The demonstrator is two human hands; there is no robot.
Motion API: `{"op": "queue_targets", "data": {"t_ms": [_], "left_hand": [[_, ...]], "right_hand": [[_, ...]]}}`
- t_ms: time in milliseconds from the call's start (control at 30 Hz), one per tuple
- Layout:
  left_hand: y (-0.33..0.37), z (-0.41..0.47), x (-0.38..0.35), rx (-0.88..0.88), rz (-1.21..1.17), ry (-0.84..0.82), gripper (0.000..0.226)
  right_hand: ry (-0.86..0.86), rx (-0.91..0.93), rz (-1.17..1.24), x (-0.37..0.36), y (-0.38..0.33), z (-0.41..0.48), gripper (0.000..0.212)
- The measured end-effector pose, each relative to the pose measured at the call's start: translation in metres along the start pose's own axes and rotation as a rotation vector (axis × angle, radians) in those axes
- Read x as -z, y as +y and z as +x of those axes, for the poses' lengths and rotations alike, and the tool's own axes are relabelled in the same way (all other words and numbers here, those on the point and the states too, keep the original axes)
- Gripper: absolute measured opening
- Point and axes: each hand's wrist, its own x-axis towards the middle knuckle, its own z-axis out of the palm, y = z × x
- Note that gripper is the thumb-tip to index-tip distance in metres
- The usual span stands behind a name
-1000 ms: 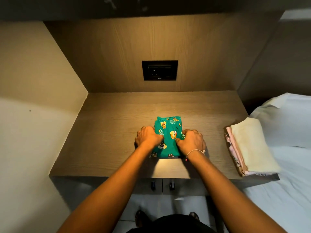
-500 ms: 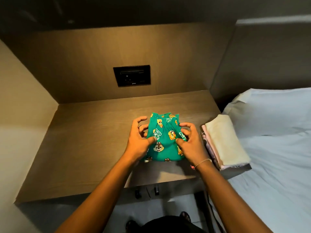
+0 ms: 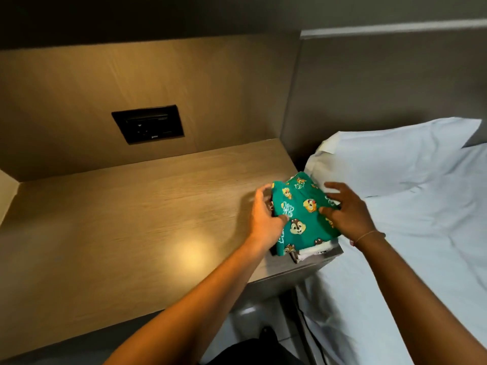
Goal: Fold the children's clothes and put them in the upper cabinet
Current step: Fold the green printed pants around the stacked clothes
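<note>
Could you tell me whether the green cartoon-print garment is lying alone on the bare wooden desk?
No, the green garment sits on the folded clothes at the desk's right edge.

Both forearms are bare from the bottom edge of the frame up to the hands, with no sleeves showing anywhere along them. The right hand has a thin, pale string-like bracelet around the wrist, sitting just behind the hand, with a small pinkish bit hanging at its inner side. The left hand wears nothing: no ring, watch or band shows. The fingers of the right hand are bare too. Below the bracelet, at the frame's bottom edge, a dark garment covers the person's body.
</note>
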Motion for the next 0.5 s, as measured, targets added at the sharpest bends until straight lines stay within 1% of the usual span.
{"op": "queue_targets", "data": {"t_ms": [33, 67, 100, 133, 167, 200, 233, 267, 333, 400, 500], "left_hand": [[-0.009, 0.001, 0.002, -0.044, 0.191, 0.023, 0.076], [-0.018, 0.001, 0.007, -0.128, 0.43, 0.021, 0.081], [-0.028, 0.002, 0.014, -0.245, 0.659, -0.016, 0.087], [-0.035, 0.004, 0.021, -0.366, 0.834, -0.076, 0.091], [-0.039, 0.007, 0.025, -0.452, 0.962, -0.148, 0.091], [-0.042, 0.011, 0.027, -0.498, 1.058, -0.22, 0.09], [-0.044, 0.016, 0.027, -0.511, 1.138, -0.286, 0.088], [-0.047, 0.021, 0.025, -0.505, 1.208, -0.337, 0.086], [-0.05, 0.03, 0.02, -0.493, 1.3, -0.391, 0.084], [-0.056, 0.036, 0.017, -0.503, 1.332, -0.404, 0.083], [-0.065, 0.04, 0.013, -0.516, 1.342, -0.398, 0.081]], "right_hand": [[-0.026, -0.025, -0.091, -0.004, 0.009, 0.0, 0.055], [-0.026, -0.026, -0.18, -0.007, 0.017, -0.003, 0.056], [0.006, 0.011, -0.243, -0.008, 0.023, -0.005, 0.057], [0.045, 0.09, -0.268, -0.007, 0.026, -0.006, 0.057], [0.067, 0.196, -0.276, -0.006, 0.027, -0.005, 0.056], [0.054, 0.291, -0.297, -0.005, 0.027, -0.002, 0.055], [0.008, 0.357, -0.349, -0.006, 0.027, 0.001, 0.055], [-0.057, 0.383, -0.422, -0.01, 0.026, 0.005, 0.057], [-0.19, 0.316, -0.547, -0.021, 0.032, 0.008, 0.06], [-0.255, 0.209, -0.503, -0.029, 0.043, 0.007, 0.058], [-0.245, 0.191, -0.358, -0.034, 0.054, 0.007, 0.056]]}}
